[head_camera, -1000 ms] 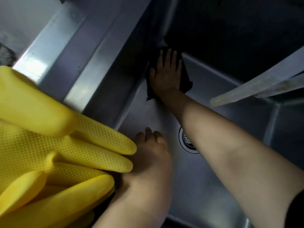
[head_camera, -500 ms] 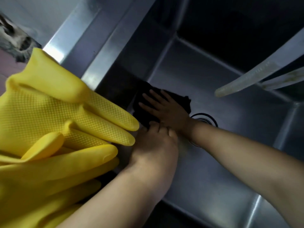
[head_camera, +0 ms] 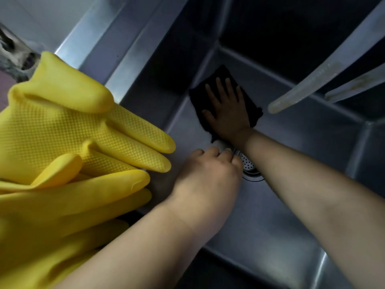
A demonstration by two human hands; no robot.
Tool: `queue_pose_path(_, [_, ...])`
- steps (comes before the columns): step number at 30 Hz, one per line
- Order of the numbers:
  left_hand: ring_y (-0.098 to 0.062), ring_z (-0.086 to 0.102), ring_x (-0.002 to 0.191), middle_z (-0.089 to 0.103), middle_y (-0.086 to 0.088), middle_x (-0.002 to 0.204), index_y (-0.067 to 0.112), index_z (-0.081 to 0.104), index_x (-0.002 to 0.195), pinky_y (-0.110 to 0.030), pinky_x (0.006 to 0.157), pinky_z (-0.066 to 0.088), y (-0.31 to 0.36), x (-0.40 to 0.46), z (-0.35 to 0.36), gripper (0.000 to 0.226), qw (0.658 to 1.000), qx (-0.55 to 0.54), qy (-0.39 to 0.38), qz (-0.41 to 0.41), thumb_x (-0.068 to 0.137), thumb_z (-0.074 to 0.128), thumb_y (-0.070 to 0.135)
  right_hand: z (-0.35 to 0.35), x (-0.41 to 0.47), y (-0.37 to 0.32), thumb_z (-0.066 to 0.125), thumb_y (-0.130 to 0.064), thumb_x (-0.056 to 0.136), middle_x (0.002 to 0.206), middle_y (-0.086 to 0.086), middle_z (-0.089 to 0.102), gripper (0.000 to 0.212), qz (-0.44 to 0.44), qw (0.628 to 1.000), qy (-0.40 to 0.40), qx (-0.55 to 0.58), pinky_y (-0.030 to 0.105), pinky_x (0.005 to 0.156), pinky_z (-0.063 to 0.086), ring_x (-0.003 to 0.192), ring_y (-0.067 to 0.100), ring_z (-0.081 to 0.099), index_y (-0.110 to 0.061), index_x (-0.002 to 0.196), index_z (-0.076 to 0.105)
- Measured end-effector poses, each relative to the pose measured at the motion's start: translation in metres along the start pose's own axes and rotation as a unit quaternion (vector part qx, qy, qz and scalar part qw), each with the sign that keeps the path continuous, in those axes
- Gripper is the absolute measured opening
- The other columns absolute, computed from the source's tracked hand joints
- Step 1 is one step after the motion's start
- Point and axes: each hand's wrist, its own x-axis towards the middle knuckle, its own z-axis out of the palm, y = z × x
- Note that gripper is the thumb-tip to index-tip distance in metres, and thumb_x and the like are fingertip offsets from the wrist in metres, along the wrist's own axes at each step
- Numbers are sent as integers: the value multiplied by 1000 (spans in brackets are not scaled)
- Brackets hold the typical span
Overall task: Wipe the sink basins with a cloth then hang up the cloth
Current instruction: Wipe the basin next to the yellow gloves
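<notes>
A dark cloth [head_camera: 251,108] lies flat on the floor of the steel sink basin [head_camera: 302,147], just beyond the drain strainer [head_camera: 249,165]. My right hand [head_camera: 228,111] presses down on it with straight, spread fingers. My left hand [head_camera: 208,180] rests on the basin floor beside the drain, its fingertips close to the cloth's near edge. A small pale patch shows at those fingertips; I cannot tell what it is.
A pair of yellow rubber gloves [head_camera: 73,147] hangs over the basin's left rim and fills the left foreground. A faucet spout [head_camera: 308,86] reaches over the basin from the upper right, with a second bar [head_camera: 356,84] beside it. The steel rim [head_camera: 133,55] runs along the left.
My right hand slid the cloth from the far left corner down toward the drain, then a little back out across the floor. My left hand stayed by the drain.
</notes>
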Motion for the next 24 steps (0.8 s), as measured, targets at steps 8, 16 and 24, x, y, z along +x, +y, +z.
queue_pose_path(8, [-26,53,105,60,1,121,26,55,120,-41,86,43,7,3,-3,36,995,9,60,73,87,43,22,-59,-136,-94,57,28,55,82,41,47,32,225,950,-121,179,55,83,35,82,50,46,11,81,58])
queue_pose_path(16, [-22,52,104,61,6,113,24,51,120,-35,81,40,4,-24,-60,33,965,93,191,157,91,37,18,9,-244,-44,59,-52,83,144,6,45,65,-275,951,-136,-40,56,105,36,132,32,42,-23,140,44])
queue_pose_path(24, [-23,54,116,66,3,120,19,63,117,-36,96,30,-84,-63,-102,42,963,147,203,99,82,47,36,10,-226,-57,50,-56,85,154,11,23,74,-200,973,-113,-19,62,109,18,140,39,15,-21,147,30])
